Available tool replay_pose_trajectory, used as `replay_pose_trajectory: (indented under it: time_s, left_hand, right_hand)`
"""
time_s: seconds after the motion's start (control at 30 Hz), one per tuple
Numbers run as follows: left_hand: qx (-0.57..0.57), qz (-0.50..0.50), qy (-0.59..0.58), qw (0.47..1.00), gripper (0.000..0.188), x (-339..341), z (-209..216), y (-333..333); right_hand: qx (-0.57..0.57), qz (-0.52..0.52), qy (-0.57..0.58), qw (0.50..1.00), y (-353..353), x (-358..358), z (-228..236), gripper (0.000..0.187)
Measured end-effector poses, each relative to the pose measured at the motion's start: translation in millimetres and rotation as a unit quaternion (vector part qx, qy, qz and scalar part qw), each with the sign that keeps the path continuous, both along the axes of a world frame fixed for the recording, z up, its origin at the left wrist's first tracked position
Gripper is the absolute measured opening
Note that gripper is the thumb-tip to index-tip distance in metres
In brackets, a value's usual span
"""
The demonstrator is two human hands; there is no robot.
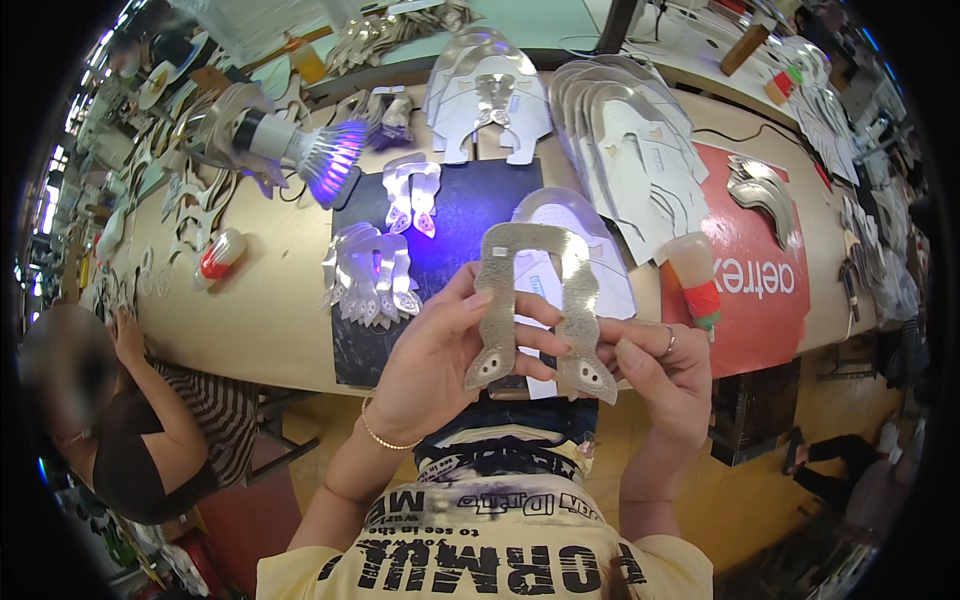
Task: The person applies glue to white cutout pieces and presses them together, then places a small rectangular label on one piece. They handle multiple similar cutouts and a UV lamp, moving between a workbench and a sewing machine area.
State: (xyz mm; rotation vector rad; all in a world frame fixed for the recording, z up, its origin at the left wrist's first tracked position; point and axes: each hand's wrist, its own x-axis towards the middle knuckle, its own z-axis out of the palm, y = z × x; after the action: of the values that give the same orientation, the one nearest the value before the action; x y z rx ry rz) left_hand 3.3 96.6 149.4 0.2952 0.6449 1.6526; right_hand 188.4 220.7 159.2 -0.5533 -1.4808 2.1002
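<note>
A U-shaped piece of metallic, pale gold shoe-upper material [497, 300] is held up in front of me, its two pointed ends with small holes turned toward me. My left hand [435, 345] grips its left leg between thumb and fingers, and some fingers reach through the gap to the right leg. At the right leg's lower part, my right hand [660, 375] pinches the edge; a ring is on one finger. Just behind the piece, a white and silver shoe-upper panel [610, 265] lies partly hidden on the black mat [355, 355].
Left of the held piece are fanned similar pieces [350, 270] and a lit lamp [300, 150]. Stacked upper panels [625, 130] stand behind. Glue bottles with red bands [690, 275] [222, 255] flank the work. A red board [760, 320] lies right. Another person [170, 430] sits left.
</note>
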Motion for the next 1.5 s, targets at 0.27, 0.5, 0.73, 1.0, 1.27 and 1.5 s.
replay_pose_trajectory:
  time_s: [0.27,0.5,0.73,1.0,1.27,1.5]
  left_hand:
    - [-0.008,0.017,0.039,0.999,0.042,3,5,-2]
    - [-0.013,0.018,0.027,0.999,0.041,4,4,-3]
    - [-0.008,0.019,0.006,1.000,0.040,4,2,-5]
    - [-0.010,0.025,-0.004,1.000,0.040,1,-1,-5]
    - [-0.019,0.027,0.003,0.999,0.038,-10,-6,-4]
    - [-0.080,0.058,0.009,0.995,0.040,-19,-10,-2]
  right_hand:
    - [-0.009,0.019,-0.001,1.000,1,1,-2,0.030]
    - [-0.002,0.023,-0.004,1.000,-1,3,-3,0.031]
    - [-0.005,0.033,-0.007,0.999,0,1,-2,0.031]
    - [-0.007,0.035,-0.005,0.999,1,-3,-6,0.030]
    - [-0.020,0.014,-0.035,0.999,0,-17,-12,0.028]
    - [0.021,0.028,-0.070,0.997,9,-32,-21,0.029]
